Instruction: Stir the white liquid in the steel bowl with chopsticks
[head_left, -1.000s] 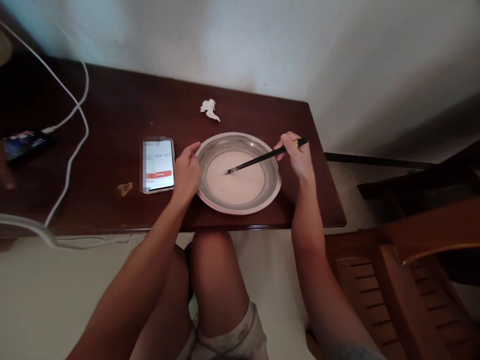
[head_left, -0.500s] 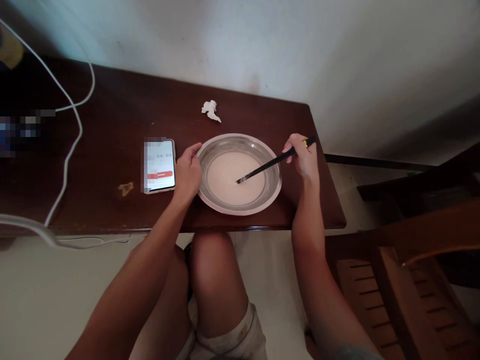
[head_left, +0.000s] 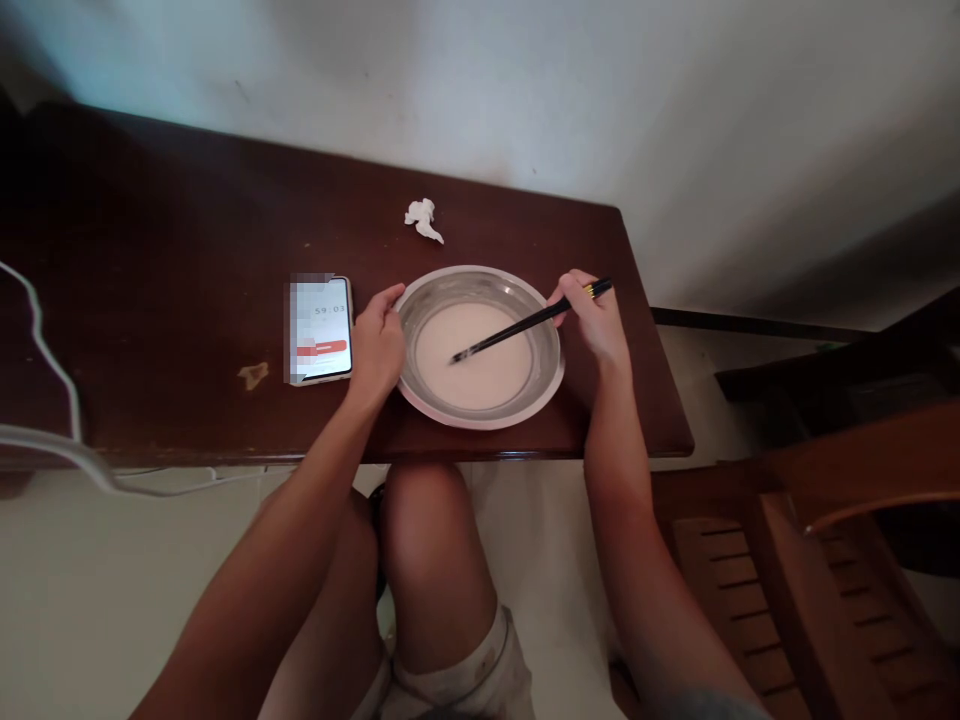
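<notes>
A wide metal bowl [head_left: 484,418] stands on the dark wooden table, holding a whitish liquid [head_left: 480,385]. My left hand [head_left: 381,345] grips the bowl's left rim, thumb side up, with some fingers hidden behind the edge. In my right hand [head_left: 594,315] is a pair of black chopsticks [head_left: 529,322] with gold bands near the top. They slant down to the left, and their whitened tips dip into the liquid left of the bowl's middle. My right fingers are closed round the upper part, above the bowl's right rim.
A phone [head_left: 324,330] showing a timer lies just left of my left hand. Crumpled white tissue [head_left: 424,220] sits behind the bowl. White cables [head_left: 67,390] cross the table's left end. A wooden chair [head_left: 787,560] stands at the right, and a wall [head_left: 480,90] rises behind the table.
My right hand has moved slightly left, and the chopstick tips have shifted left through the liquid. My left hand stays on the rim. The cables at the left have moved.
</notes>
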